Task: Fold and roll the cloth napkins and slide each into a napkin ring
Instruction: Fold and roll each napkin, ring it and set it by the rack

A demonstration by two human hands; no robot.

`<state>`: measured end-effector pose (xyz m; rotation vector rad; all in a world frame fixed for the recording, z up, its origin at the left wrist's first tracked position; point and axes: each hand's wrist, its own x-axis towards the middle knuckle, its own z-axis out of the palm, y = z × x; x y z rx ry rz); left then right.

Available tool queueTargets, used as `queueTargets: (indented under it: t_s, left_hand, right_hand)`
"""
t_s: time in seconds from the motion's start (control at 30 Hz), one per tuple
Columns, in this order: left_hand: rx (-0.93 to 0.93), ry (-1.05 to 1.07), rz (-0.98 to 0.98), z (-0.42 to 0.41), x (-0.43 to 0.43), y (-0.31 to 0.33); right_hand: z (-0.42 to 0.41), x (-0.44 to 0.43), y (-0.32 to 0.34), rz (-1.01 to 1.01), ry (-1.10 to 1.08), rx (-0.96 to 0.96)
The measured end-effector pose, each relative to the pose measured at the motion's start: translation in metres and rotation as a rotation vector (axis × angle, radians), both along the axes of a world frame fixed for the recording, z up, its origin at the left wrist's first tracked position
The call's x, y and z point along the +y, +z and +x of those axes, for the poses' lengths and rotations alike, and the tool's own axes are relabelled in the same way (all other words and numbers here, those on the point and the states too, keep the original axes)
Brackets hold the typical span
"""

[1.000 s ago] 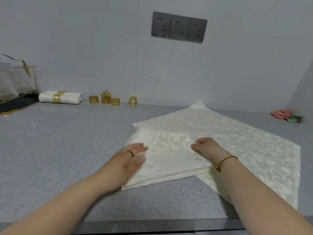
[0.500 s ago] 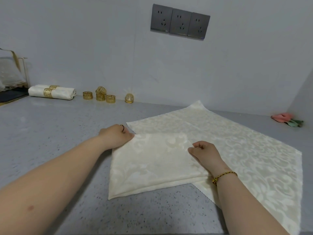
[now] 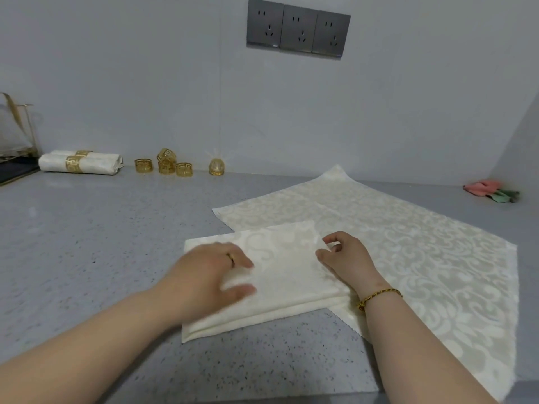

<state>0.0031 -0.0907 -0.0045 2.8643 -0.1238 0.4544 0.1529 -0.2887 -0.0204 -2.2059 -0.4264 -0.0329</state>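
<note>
A cream folded napkin (image 3: pixel 285 272) lies on the grey counter in front of me, overlapping a second, unfolded napkin (image 3: pixel 414 258) spread out to the right. My left hand (image 3: pixel 210 278) lies flat on the left half of the folded napkin, fingers straight, slightly blurred. My right hand (image 3: pixel 344 260) sits at its right edge, curled fingers and thumb pinching the cloth near the far right corner. Several gold napkin rings (image 3: pixel 166 164) stand by the back wall. Left of them lies a rolled napkin (image 3: pixel 99 164) inside a gold ring.
A rack (image 3: pixel 17 132) with a dark tray stands at the far left. A pink and green cloth item (image 3: pixel 490 191) lies at the back right. Grey wall sockets (image 3: pixel 298 27) are above. The counter's front edge (image 3: pixel 262 398) runs just below my forearms.
My left hand has come back from the napkin's far left corner and now lies flat on top of it. The right hand has stayed at the right edge.
</note>
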Motion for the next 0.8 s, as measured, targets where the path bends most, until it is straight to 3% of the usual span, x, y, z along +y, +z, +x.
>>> queueTargets:
  t_s: [0.1, 0.33, 0.4, 0.57, 0.8]
  left_hand:
    - [0.002, -0.191, 0.233, -0.012, -0.023, -0.009]
    - [-0.252, -0.222, 0.434, -0.011, -0.008, -0.025]
    - [-0.324, -0.204, 0.427, -0.014, 0.003, -0.021]
    - [-0.202, -0.12, 0.274, -0.02, 0.013, -0.025]
    - [-0.233, -0.113, 0.206, -0.009, -0.009, -0.028]
  right_hand:
    - [-0.001, -0.001, 0.0, 0.002, 0.004, 0.016]
    - [-0.01, -0.005, 0.008, 0.214, -0.028, 0.124]
    - [-0.011, -0.006, 0.007, 0.248, -0.003, 0.134]
    - [-0.011, -0.003, 0.004, 0.236, 0.056, 0.149]
    - [-0.011, -0.005, 0.007, 0.253, 0.008, 0.146]
